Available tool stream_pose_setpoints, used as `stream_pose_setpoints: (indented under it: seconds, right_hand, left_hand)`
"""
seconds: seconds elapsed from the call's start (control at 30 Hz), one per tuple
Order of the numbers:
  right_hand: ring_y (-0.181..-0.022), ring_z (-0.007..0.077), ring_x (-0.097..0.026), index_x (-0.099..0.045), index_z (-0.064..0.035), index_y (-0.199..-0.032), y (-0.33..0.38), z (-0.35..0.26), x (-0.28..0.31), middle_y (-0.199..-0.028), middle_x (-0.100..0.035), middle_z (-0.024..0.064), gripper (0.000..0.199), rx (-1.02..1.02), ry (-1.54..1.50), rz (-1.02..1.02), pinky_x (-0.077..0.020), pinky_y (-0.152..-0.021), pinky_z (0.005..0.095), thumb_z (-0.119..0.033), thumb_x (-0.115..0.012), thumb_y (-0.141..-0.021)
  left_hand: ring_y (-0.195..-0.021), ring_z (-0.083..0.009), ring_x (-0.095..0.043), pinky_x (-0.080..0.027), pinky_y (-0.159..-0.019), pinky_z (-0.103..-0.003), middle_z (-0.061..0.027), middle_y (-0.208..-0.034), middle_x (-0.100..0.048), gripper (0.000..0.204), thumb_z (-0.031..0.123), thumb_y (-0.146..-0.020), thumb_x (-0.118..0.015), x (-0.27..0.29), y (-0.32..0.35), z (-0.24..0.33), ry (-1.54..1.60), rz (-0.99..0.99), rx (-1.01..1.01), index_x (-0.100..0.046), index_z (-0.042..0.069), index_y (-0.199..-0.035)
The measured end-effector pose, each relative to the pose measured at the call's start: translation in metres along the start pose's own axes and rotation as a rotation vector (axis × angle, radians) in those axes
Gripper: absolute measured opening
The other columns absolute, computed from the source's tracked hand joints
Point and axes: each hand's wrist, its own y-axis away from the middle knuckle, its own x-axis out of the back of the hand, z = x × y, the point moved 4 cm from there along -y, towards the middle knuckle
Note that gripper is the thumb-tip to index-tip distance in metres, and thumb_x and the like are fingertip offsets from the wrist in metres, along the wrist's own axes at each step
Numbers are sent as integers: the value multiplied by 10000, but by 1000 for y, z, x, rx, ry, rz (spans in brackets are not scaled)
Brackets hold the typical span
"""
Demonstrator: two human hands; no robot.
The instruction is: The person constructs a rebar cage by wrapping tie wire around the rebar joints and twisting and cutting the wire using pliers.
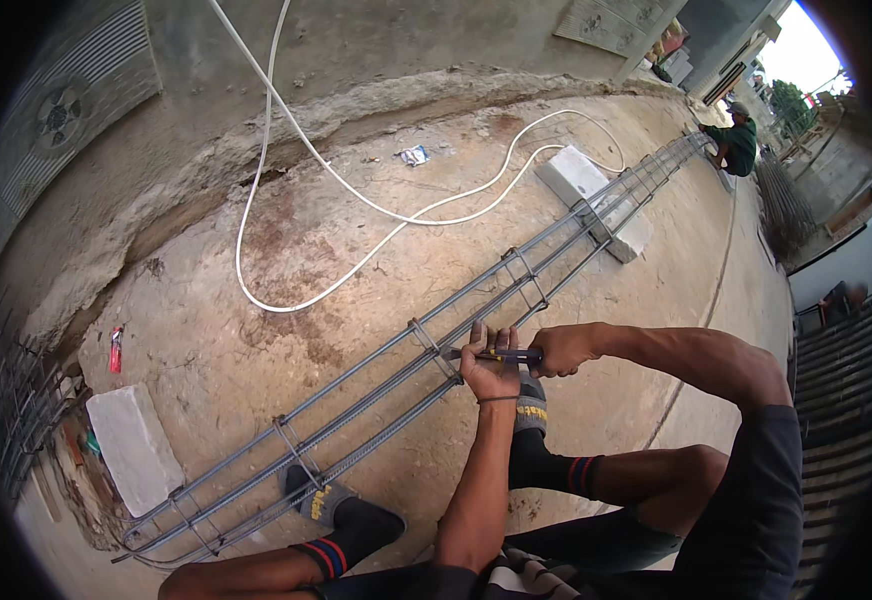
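A long reinforcing-bar cage (356, 430) runs diagonally across the ground, its bars joined by square stirrups. At a stirrup (434, 350) near the middle of the cage, my left hand (493, 372) is palm up with its fingers curled. Whatever those fingers pinch is hidden. My right hand (562, 351) is closed around the handle end of pincers (516, 355), slim with dark and yellowish handles. They lie across my left palm, their front end close to the stirrup. My feet, in dark socks and grey sandals (331, 503), are on both sides of my left forearm, beside the cage.
One pale block (596, 200) supports the cage's far part; another block (136, 450) lies by its near end. A white hose (301, 305) loops over the ground. A red lighter-like object (116, 350) lies left. Another person (736, 140) squats at the far end. Bars (846, 440) lie right.
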Motion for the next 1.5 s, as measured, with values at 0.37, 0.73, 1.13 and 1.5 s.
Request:
stream_pose_setpoints:
  seconds: [0.37, 0.73, 1.13, 1.5]
  right_hand:
    - [-763, 333, -675, -544, 77, -951, 44, -44, -2, -796, -644, 229, 353, 401, 1306, 1021, -519, -634, 409, -162, -681, -730]
    - [-676, 276, -626, -549, 35, -862, 17, -16, -53, -740, -621, 162, 203, 332, -43, 379, -499, -595, 374, -134, -638, -795]
    - [-689, 441, -637, -501, 59, -1043, 47, -54, -25, -802, -606, 284, 311, 290, 1342, 763, -528, -653, 469, -103, -599, -796]
    - [-649, 209, -659, -354, 66, -1288, 47, -36, -23, -826, -645, 148, 625, 12, -661, -36, -568, -547, 320, -97, -711, -802]
  left_hand:
    - [-525, -182, -489, -526, -683, -385, 5, -526, -393, 284, 169, -835, -607, -32, -6, 6, 106, 236, -86, -422, 139, -621]
    - [-471, -201, -482, -485, -588, -416, -5, -493, -453, 314, 200, -817, -582, 15, 9, 20, -98, 8, 254, -428, 157, -547]
    - [-639, -240, -559, -518, -751, -488, -82, -668, -527, 292, 285, -887, -578, -21, 1, 8, -94, 253, 103, -464, 86, -706]
    - [-518, -167, -466, -479, -633, -373, 18, -536, -430, 317, 210, -860, -576, -13, 10, 7, -7, 19, 59, -415, 153, -593]
